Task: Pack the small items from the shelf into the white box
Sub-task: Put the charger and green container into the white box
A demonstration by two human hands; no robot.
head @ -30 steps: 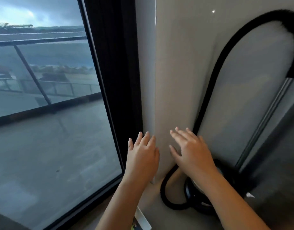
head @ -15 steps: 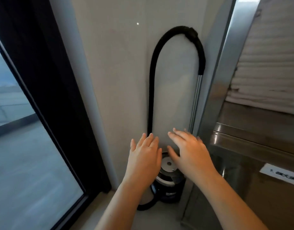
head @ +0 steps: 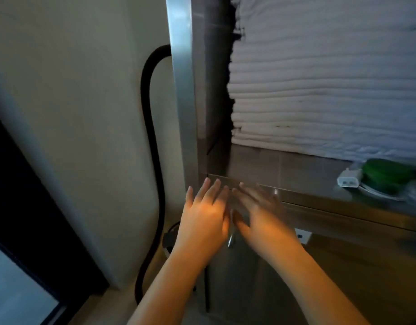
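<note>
A steel shelf [head: 261, 168] fills the right half of the view. On it at the far right lie a white plug adapter [head: 348, 179] and a green round item [head: 387, 173] with a white cable under it, both blurred. My left hand [head: 205, 216] and my right hand [head: 261, 214] hover side by side, palms down and fingers straight, just in front of the shelf's front left corner. Neither hand holds anything. No white box is in view.
A tall stack of folded white towels [head: 319, 90] sits on the shelf behind the small items. A steel upright post [head: 181, 90] frames the shelf's left side. A black vacuum hose [head: 153, 137] runs down the pale wall, with a dark window frame [head: 26, 219] at the left.
The view has swung right, from the window and vacuum hose to the steel shelf. Both hands stay empty and outstretched, now over the shelf's front corner.
</note>
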